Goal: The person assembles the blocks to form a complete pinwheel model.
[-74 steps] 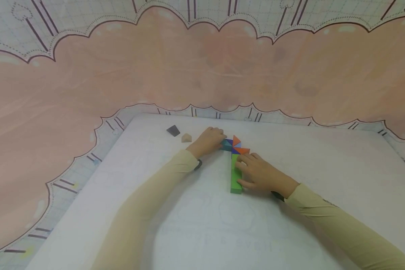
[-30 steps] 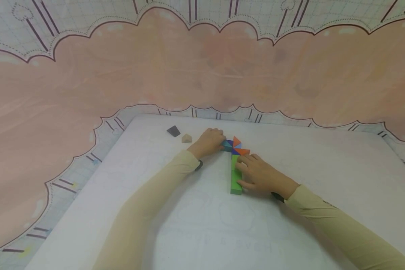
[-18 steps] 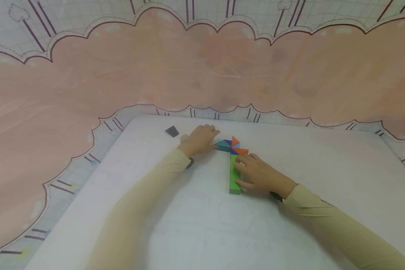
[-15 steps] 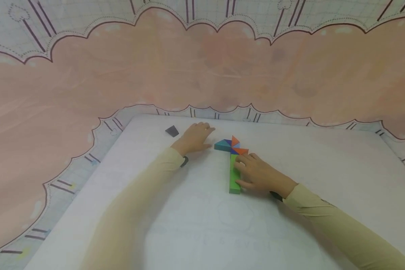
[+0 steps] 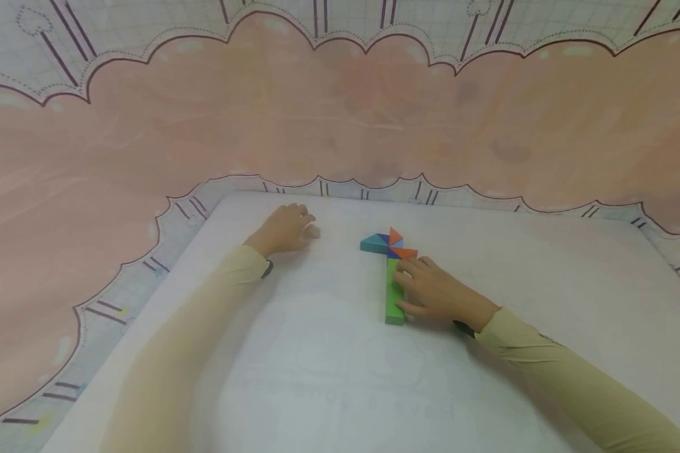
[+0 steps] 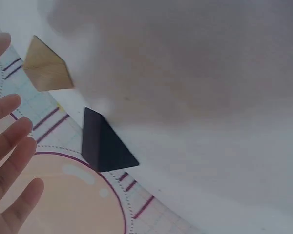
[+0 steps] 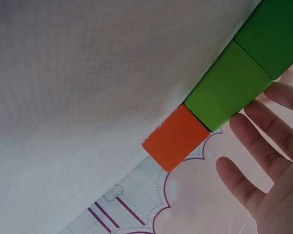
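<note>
My left hand point(image 5: 279, 230) hovers at the far left of the table, fingers loosely bent and holding nothing. A plain wooden block point(image 6: 46, 68) and a dark angular block point(image 6: 105, 146) lie just beyond its fingers in the left wrist view; the head view hides the dark one behind the hand. My right hand point(image 5: 435, 290) touches the side of a row of green blocks point(image 5: 395, 308) with its fingertips. Past the row's far end, orange triangles point(image 5: 406, 253), blue pieces and a teal block point(image 5: 373, 246) form a pinwheel shape. An orange block point(image 7: 178, 139) adjoins the light green block point(image 7: 229, 87).
A white tabletop point(image 5: 317, 352) lies under everything. Its far edge meets a cloth point(image 5: 340, 126) printed with scalloped peach shapes and dark lines.
My left hand has let go of the teal block and moved left, past the wooden block to over the dark one. My right hand and the green row stay put.
</note>
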Demonstrator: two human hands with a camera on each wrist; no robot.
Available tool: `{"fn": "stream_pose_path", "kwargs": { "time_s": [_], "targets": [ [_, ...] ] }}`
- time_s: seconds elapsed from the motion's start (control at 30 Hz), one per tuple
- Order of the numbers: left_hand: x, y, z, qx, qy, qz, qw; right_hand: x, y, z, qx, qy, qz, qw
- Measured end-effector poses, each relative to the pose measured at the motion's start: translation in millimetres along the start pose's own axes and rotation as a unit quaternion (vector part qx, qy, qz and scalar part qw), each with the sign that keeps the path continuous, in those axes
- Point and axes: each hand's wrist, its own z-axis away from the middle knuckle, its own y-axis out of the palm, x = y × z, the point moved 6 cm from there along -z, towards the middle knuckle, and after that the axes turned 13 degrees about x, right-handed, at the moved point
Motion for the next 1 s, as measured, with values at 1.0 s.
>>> {"fn": "stream_pose_path", "kwargs": {
  "time_s": [1.0],
  "targets": [
    [-21.8, 11.3, -7.7, -0.025, 0.053, -0.089, 0.9943, 0, 0, 0.9, -0.005, 0.0, -0.002, 1.0]
  ]
}}
